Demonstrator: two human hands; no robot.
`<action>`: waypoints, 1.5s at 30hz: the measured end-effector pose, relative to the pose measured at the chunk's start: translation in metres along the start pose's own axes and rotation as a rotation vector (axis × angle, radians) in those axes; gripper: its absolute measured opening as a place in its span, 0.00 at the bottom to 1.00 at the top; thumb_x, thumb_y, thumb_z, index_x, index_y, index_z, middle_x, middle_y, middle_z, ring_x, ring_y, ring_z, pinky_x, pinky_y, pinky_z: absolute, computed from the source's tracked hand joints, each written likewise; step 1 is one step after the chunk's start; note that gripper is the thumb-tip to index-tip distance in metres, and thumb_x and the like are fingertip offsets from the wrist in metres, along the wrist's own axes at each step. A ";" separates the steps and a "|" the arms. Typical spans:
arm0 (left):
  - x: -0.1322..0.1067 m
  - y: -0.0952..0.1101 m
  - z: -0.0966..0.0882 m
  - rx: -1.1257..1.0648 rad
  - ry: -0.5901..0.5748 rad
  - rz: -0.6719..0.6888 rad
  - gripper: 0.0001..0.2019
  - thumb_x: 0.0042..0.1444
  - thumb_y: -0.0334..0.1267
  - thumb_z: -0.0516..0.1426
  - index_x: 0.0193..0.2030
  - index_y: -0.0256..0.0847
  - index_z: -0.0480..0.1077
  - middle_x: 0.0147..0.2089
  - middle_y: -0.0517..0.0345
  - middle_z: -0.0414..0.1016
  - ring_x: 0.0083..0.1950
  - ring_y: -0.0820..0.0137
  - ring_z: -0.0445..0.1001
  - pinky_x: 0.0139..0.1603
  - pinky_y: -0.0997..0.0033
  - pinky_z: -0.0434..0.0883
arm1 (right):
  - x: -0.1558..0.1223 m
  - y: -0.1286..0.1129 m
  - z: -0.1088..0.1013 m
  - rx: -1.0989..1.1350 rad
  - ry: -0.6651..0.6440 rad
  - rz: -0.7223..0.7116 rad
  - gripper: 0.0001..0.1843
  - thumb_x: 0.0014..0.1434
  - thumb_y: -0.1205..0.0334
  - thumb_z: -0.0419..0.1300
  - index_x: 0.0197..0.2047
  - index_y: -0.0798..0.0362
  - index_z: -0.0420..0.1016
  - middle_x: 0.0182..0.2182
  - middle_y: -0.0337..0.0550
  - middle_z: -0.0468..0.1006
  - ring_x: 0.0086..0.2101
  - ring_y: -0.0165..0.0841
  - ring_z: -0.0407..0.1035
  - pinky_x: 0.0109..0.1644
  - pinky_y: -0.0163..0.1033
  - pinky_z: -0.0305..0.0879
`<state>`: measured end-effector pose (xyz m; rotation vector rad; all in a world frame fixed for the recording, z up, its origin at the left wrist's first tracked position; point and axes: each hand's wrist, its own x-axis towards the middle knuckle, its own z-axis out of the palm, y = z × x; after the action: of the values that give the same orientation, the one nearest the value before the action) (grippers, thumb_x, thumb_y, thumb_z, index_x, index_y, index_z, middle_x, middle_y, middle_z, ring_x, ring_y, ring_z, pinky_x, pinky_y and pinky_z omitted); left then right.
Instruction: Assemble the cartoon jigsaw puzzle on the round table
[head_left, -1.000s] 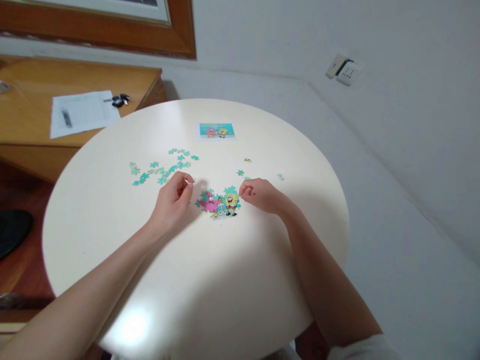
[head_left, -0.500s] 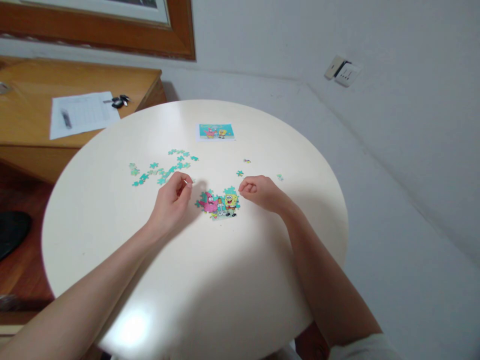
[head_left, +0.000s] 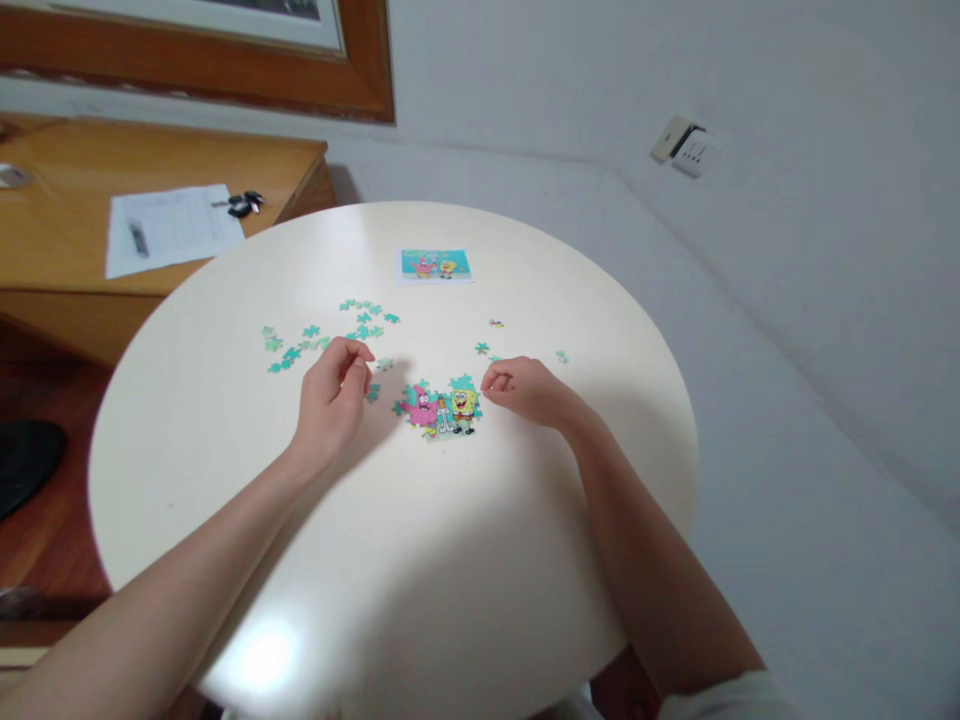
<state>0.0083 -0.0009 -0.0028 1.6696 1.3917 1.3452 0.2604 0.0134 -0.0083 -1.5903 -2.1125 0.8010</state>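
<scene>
A partly joined jigsaw puzzle (head_left: pixel 424 407) lies on the round table, showing a pink starfish figure and a yellow square figure. Left of it, my left hand (head_left: pixel 335 392) hovers with fingers curled and thumb near the index finger; anything between them is hidden. Two loose puzzle pieces, a pale one (head_left: pixel 384 364) and a green one (head_left: pixel 373 393), lie beside its fingertips. My right hand (head_left: pixel 529 388) is closed in a pinch at the puzzle's right edge, and whatever it holds is too small to make out. A green piece (head_left: pixel 482 348) lies just beyond it.
Several loose green pieces (head_left: pixel 365 332) are scattered beyond my left hand. A printed picture card (head_left: pixel 436 265) lies at the back of the white round table (head_left: pixel 450 560). Two small pieces lie at right. A wooden desk (head_left: pixel 225 150) with paper (head_left: pixel 172 235) and keys (head_left: pixel 244 204) adjoins.
My left hand has drawn back to the left, away from the joined puzzle, uncovering a green piece beside it. My right hand stays nearly in place. The view has shifted slightly.
</scene>
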 end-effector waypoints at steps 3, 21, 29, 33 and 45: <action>0.000 0.002 0.000 0.003 0.009 0.007 0.04 0.53 0.35 0.48 0.32 0.43 0.62 0.19 0.66 0.60 0.21 0.73 0.60 0.25 0.72 0.59 | 0.001 0.001 -0.002 0.004 0.040 0.026 0.06 0.47 0.69 0.55 0.24 0.54 0.73 0.19 0.35 0.72 0.22 0.25 0.62 0.29 0.31 0.56; 0.002 0.008 -0.002 0.048 0.044 -0.004 0.07 0.48 0.29 0.47 0.26 0.44 0.62 0.18 0.64 0.59 0.22 0.71 0.59 0.26 0.71 0.58 | 0.008 0.029 -0.012 -0.022 0.536 0.164 0.13 0.52 0.66 0.53 0.37 0.55 0.78 0.26 0.41 0.74 0.27 0.31 0.65 0.38 0.37 0.62; 0.003 0.007 -0.003 0.026 0.067 -0.011 0.06 0.48 0.31 0.47 0.27 0.44 0.63 0.18 0.64 0.59 0.22 0.71 0.59 0.26 0.71 0.58 | 0.015 0.036 0.002 -0.060 0.312 0.051 0.12 0.47 0.60 0.66 0.37 0.53 0.79 0.32 0.41 0.74 0.32 0.31 0.66 0.42 0.38 0.64; 0.003 0.007 -0.003 0.034 0.077 -0.019 0.06 0.48 0.31 0.47 0.27 0.44 0.63 0.18 0.64 0.59 0.22 0.71 0.59 0.26 0.71 0.58 | 0.013 0.036 0.000 -0.053 0.290 0.086 0.08 0.48 0.62 0.64 0.34 0.52 0.79 0.31 0.40 0.75 0.31 0.30 0.66 0.40 0.37 0.64; 0.003 0.004 -0.002 0.024 0.068 -0.027 0.06 0.49 0.31 0.47 0.28 0.44 0.64 0.17 0.65 0.57 0.21 0.71 0.58 0.25 0.71 0.57 | 0.012 0.037 -0.003 -0.066 0.304 0.082 0.10 0.46 0.69 0.58 0.33 0.53 0.78 0.32 0.41 0.75 0.30 0.30 0.67 0.42 0.37 0.65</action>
<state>0.0076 0.0001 0.0026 1.6279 1.4695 1.3868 0.2863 0.0330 -0.0299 -1.7198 -1.8852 0.4814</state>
